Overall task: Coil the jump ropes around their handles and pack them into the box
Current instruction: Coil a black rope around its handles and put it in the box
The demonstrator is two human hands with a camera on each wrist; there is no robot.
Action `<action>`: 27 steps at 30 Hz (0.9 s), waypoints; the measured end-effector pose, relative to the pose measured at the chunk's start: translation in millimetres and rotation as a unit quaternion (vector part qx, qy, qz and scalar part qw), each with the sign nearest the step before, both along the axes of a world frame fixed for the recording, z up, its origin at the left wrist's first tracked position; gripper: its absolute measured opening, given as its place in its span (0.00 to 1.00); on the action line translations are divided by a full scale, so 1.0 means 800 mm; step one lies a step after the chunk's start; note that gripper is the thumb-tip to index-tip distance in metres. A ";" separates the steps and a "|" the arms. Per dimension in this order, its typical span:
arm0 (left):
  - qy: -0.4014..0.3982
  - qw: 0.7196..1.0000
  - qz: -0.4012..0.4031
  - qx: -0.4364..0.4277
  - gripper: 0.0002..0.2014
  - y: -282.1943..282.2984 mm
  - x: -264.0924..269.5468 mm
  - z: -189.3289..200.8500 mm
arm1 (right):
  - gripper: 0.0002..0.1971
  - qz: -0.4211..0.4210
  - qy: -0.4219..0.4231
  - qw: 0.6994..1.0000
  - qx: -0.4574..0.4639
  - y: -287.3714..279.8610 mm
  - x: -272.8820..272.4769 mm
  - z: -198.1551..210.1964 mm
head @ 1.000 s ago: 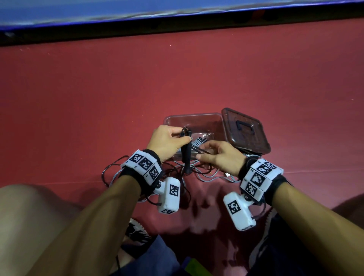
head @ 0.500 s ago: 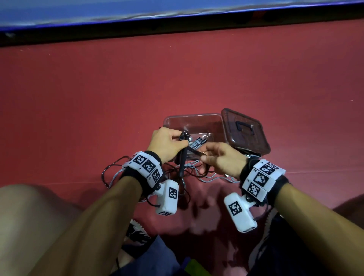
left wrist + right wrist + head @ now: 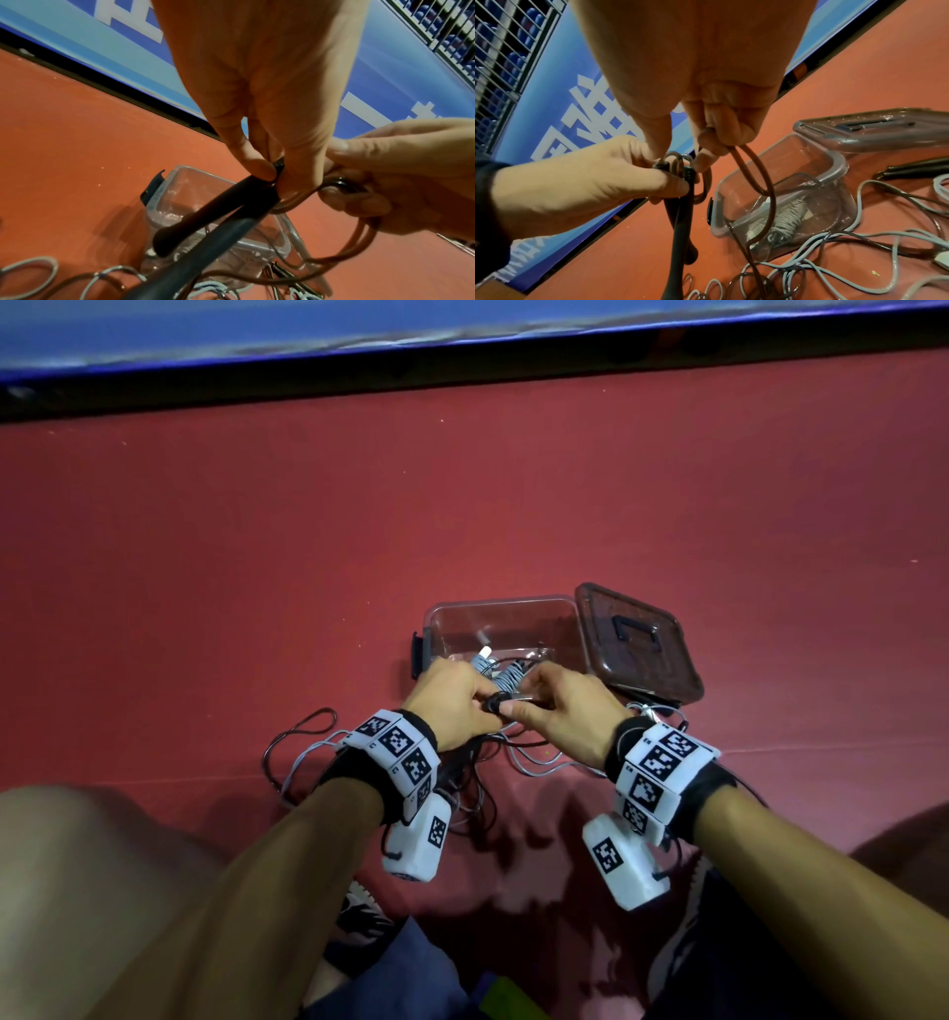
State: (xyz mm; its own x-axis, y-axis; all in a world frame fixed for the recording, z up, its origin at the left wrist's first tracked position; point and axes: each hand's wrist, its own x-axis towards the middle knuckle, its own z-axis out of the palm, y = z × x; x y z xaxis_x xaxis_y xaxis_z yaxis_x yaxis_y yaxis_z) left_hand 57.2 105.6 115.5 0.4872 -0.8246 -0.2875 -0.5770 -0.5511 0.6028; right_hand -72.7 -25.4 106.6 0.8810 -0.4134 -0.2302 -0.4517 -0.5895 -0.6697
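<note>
At the far left, loose loops of grey and dark rope (image 3: 303, 752) are seen lying on the red floor (image 3: 205, 608), not yet gathered. Next, the left hand (image 3: 452, 706) is curled tight round the tops of two black handles (image 3: 205, 221), which are held side by side and hang downward in front of the box. Just beside it, the right hand (image 3: 560, 711) is closed on a doubled loop of dark rope (image 3: 754, 172), pinched between thumb and fingers right at the handle tops. The step in hand is judged to be the start of coiling this dark rope: no turns are yet seen laid round the handles. The next move is judged to call for the pinched loop to be carried round the paired handles while they are kept together, with slack drawn up from the tangle on the floor. Behind the hands, the clear plastic box (image 3: 560, 613) stands open, with one grey rope bundle (image 3: 788, 221) already coiled round its handles inside. To the right, the dark lid (image 3: 667, 680) leans against the box, and another pair of black handles (image 3: 911, 171) lies on the floor below it. The handle tops are largely hidden by fingers in the head view, and which floor strands belong to which rope cannot be made out.
</note>
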 end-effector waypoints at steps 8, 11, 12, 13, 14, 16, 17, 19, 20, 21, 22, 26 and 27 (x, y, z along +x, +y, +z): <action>-0.011 1.000 -0.024 0.000 0.17 -0.004 -0.009 -0.001 | 0.25 0.036 0.013 0.999 -0.011 -0.005 -0.001 -0.007; -0.014 0.999 -0.031 -0.004 0.16 -0.007 -0.011 0.001 | 0.32 0.032 0.026 0.999 -0.002 -0.004 -0.002 -0.006; -0.014 0.999 -0.031 -0.007 0.17 -0.008 -0.011 0.001 | 0.32 0.025 0.026 0.999 0.001 -0.004 -0.002 -0.004; -0.016 0.999 -0.033 -0.010 0.19 -0.008 -0.011 0.001 | 0.31 0.016 0.025 1.000 0.005 -0.004 -0.002 -0.003; -0.019 0.999 -0.034 -0.012 0.20 -0.008 -0.011 0.002 | 0.31 0.008 0.025 1.000 0.010 -0.003 -0.001 -0.001; -0.019 0.999 -0.030 -0.013 0.20 -0.008 -0.013 0.002 | 0.30 0.003 0.025 1.000 0.008 -0.001 -0.001 0.000; -0.014 0.999 -0.026 -0.016 0.20 -0.009 -0.014 0.002 | 0.29 0.002 0.025 1.000 0.006 0.000 -0.001 -0.001; -0.004 1.000 -0.015 -0.023 0.18 -0.009 -0.016 0.001 | 0.26 -0.011 0.025 1.000 0.013 0.001 0.001 -0.002; -0.002 1.000 -0.011 -0.025 0.17 -0.010 -0.018 0.001 | 0.25 -0.020 0.024 0.999 0.018 0.000 0.001 -0.002; 0.000 1.000 -0.009 -0.027 0.15 -0.010 -0.018 0.000 | 0.23 -0.028 0.022 0.999 0.022 -0.001 0.002 -0.002; 0.001 1.000 -0.008 -0.027 0.15 -0.010 -0.018 -0.001 | 0.22 -0.035 0.018 0.999 0.025 -0.003 0.002 -0.003; 0.000 0.999 -0.005 -0.032 0.18 -0.008 -0.016 -0.003 | 0.17 -0.054 -0.003 0.996 0.068 -0.004 0.002 -0.010; -0.001 0.999 -0.006 -0.034 0.17 -0.008 -0.016 -0.004 | 0.15 -0.061 -0.010 0.995 0.083 -0.003 0.002 -0.012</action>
